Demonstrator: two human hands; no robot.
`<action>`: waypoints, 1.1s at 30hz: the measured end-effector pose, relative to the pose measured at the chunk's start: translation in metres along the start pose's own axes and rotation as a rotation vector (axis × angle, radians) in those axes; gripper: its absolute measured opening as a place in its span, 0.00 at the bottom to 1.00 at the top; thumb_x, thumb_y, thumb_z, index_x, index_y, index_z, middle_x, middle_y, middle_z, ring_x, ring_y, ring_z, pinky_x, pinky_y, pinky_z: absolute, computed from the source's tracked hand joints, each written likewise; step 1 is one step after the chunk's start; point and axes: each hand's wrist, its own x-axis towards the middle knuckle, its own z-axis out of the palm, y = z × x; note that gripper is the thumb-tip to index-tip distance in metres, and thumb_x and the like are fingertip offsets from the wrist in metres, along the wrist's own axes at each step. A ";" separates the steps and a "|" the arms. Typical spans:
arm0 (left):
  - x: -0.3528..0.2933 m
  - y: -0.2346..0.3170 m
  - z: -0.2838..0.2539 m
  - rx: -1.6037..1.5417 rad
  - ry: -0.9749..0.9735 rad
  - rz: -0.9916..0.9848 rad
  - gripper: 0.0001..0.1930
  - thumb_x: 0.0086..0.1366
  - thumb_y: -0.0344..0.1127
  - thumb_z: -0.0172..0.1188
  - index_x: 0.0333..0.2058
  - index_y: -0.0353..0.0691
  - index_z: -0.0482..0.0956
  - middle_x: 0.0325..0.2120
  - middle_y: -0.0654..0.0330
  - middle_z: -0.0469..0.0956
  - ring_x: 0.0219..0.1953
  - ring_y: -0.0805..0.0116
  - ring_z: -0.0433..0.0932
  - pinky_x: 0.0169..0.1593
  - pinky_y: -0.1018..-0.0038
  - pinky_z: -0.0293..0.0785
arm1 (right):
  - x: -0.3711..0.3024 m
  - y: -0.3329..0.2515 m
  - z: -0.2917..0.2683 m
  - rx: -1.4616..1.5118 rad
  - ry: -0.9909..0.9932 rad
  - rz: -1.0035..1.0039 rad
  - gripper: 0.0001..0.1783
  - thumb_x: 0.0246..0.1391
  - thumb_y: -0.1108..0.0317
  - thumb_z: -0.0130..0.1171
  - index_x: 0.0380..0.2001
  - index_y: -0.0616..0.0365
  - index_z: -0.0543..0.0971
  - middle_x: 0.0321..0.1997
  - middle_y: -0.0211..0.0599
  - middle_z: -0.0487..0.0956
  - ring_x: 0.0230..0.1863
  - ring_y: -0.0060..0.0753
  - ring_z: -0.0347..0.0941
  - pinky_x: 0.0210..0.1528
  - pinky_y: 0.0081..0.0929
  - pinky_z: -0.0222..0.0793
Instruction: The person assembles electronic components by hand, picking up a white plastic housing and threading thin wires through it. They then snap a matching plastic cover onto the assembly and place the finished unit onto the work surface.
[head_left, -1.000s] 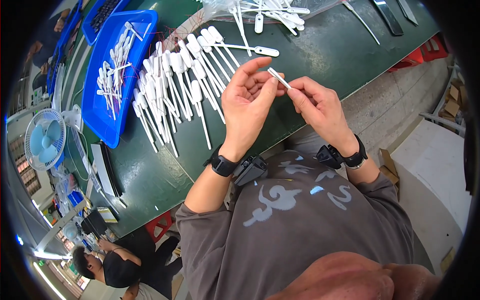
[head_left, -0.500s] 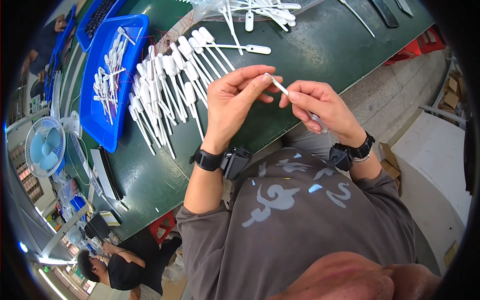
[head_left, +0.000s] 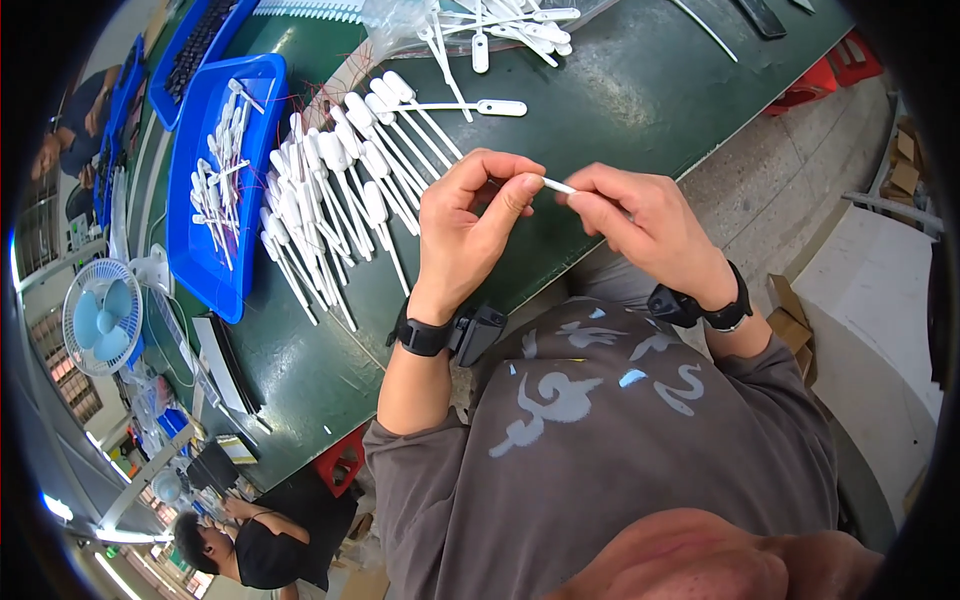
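My left hand pinches a slim white plastic stick between thumb and fingertips, above the table's near edge. At the stick's other end, the closed fingers of my right hand grip it, their tips slightly blurred. Only a short length shows between the two hands; the rest is hidden. Left of my left hand lies a pile of white sticks with oval heads, thin red wires at their far side. Just beyond my hands lies a single stick with a slotted oval head.
A blue tray holds smaller white sticks with red wires; another blue tray holds dark parts. A plastic bag lies by more white sticks at the back. A fan stands left. Another person sits lower left. Red stools are beyond the table.
My right hand has turned and shifted slightly right, with its fingers now at the stick's end. The stick lies flatter, and the white end below my right palm no longer shows.
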 end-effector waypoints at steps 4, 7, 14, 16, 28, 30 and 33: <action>-0.002 -0.005 0.009 0.139 0.029 0.174 0.06 0.65 0.28 0.66 0.39 0.34 0.82 0.33 0.60 0.81 0.32 0.74 0.81 0.34 0.80 0.76 | 0.005 0.005 0.013 -0.194 0.196 -0.244 0.06 0.64 0.70 0.58 0.39 0.60 0.79 0.26 0.37 0.74 0.26 0.38 0.72 0.26 0.30 0.66; 0.000 -0.003 0.012 0.255 0.050 0.316 0.06 0.64 0.27 0.67 0.38 0.35 0.81 0.33 0.59 0.80 0.31 0.71 0.81 0.33 0.79 0.76 | 0.003 0.007 0.014 -0.262 0.254 -0.322 0.05 0.61 0.72 0.60 0.39 0.60 0.79 0.29 0.40 0.75 0.28 0.44 0.74 0.28 0.32 0.68; -0.002 0.004 0.011 0.734 0.008 0.601 0.07 0.60 0.28 0.68 0.35 0.38 0.79 0.32 0.60 0.77 0.27 0.64 0.78 0.28 0.73 0.74 | 0.001 0.004 0.004 -0.519 0.283 -0.531 0.08 0.54 0.76 0.64 0.38 0.62 0.79 0.29 0.38 0.76 0.27 0.41 0.73 0.27 0.32 0.68; -0.005 0.008 0.014 0.742 -0.030 0.665 0.08 0.58 0.28 0.68 0.34 0.40 0.78 0.30 0.61 0.76 0.27 0.62 0.77 0.27 0.71 0.73 | -0.005 0.001 0.000 -0.530 0.228 -0.551 0.09 0.52 0.75 0.65 0.38 0.61 0.79 0.29 0.38 0.76 0.26 0.41 0.73 0.26 0.32 0.68; -0.002 -0.006 0.023 0.664 -0.024 0.644 0.05 0.61 0.29 0.66 0.32 0.38 0.77 0.27 0.60 0.75 0.26 0.62 0.76 0.27 0.72 0.71 | -0.016 0.001 -0.012 -0.576 0.148 -0.466 0.10 0.53 0.74 0.64 0.40 0.60 0.80 0.29 0.35 0.75 0.30 0.40 0.73 0.31 0.33 0.68; -0.001 -0.009 0.022 0.621 -0.014 0.609 0.05 0.63 0.30 0.65 0.32 0.37 0.77 0.27 0.59 0.75 0.25 0.63 0.76 0.27 0.72 0.71 | -0.015 0.006 -0.020 -0.560 0.165 -0.465 0.10 0.54 0.74 0.64 0.41 0.60 0.80 0.29 0.35 0.75 0.30 0.40 0.72 0.32 0.33 0.68; -0.005 -0.009 0.009 0.335 0.073 0.199 0.12 0.73 0.36 0.57 0.31 0.36 0.75 0.24 0.60 0.73 0.23 0.70 0.74 0.28 0.76 0.72 | -0.021 0.016 -0.046 -0.562 0.159 -0.357 0.14 0.57 0.75 0.62 0.47 0.60 0.80 0.32 0.35 0.78 0.32 0.36 0.74 0.36 0.29 0.70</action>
